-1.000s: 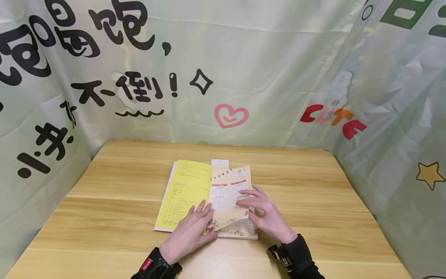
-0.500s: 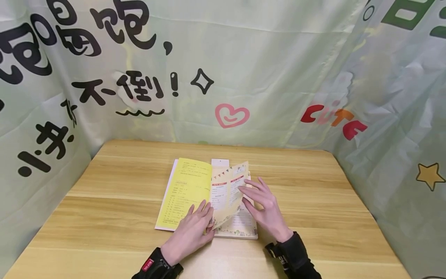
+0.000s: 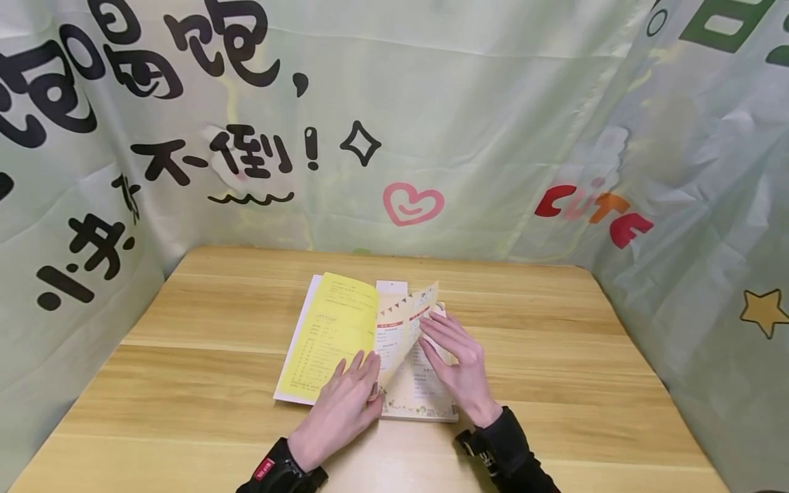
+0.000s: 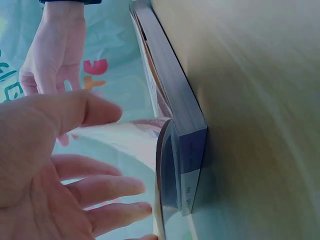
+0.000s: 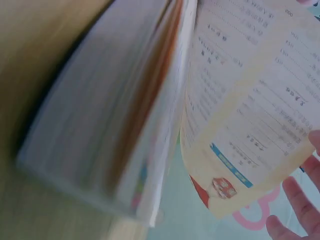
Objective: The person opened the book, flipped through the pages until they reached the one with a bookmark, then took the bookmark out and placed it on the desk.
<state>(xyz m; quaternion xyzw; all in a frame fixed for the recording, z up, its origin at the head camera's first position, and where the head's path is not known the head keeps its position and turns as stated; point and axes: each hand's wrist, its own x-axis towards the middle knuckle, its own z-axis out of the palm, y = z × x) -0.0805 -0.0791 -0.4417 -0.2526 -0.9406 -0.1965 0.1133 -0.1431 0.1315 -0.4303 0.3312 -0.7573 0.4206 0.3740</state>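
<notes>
A thick paperback book point(image 3: 425, 404) lies open on the wooden table, its dark blue spine point(image 4: 192, 150) facing the left wrist camera. Its yellow left-hand page point(image 3: 335, 322) rises slightly from the white cover beneath. My left hand point(image 3: 342, 411) rests on the lower part of this page near the fold, fingers fairly straight. On the right side, my right hand point(image 3: 459, 363) pinches the outer edge of a cream printed page point(image 5: 250, 115), thumb and fingertips at the edge. That page stands lifted and curved, showing another printed page point(image 3: 422, 383) underneath.
A white tab point(image 3: 392, 287) sticks out past the book's top edge. The wooden table point(image 3: 555, 383) reaches to a pale green cloth backdrop point(image 3: 481, 123) with black lettering, a pink heart and a star. Black bands point(image 3: 280, 469) wrap both wrists.
The cream page has lifted and swung leftward at its outer edge, baring more of the page below. My right hand has shifted slightly; my left hand stays near the fold.
</notes>
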